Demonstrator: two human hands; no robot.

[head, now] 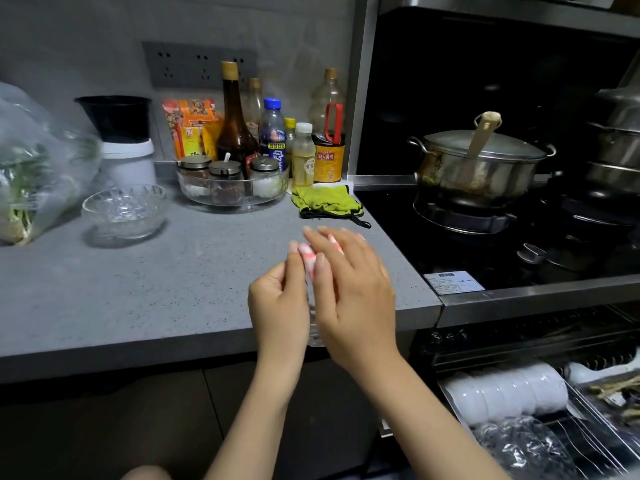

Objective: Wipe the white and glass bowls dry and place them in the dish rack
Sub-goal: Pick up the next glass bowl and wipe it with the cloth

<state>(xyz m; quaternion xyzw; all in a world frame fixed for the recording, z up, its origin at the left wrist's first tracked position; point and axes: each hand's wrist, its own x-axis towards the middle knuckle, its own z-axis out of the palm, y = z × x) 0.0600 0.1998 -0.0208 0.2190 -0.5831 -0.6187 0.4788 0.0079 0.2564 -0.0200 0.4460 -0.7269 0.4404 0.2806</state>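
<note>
My left hand [278, 303] grips a small glass bowl [313, 332] held edge-on above the counter's front edge; only a sliver of glass shows between my hands. My right hand [353, 292] presses a pink and white cloth [306, 259] against the bowl, fingers stretched over it. A second glass bowl [124, 211] stands upright on the grey counter at the left. In the pulled-out dish rack [595, 441] at the lower right, several white bowls [505, 393] stand on edge in a row, with glass bowls [519, 445] in front of them.
Sauce bottles [235, 126] and a clear tray of spice jars [232, 192] line the back wall. A green cloth [325, 200] lies by the stove. A lidded steel pot [478, 164] sits on the burner. A plastic bag of greens [31, 161] lies at the far left.
</note>
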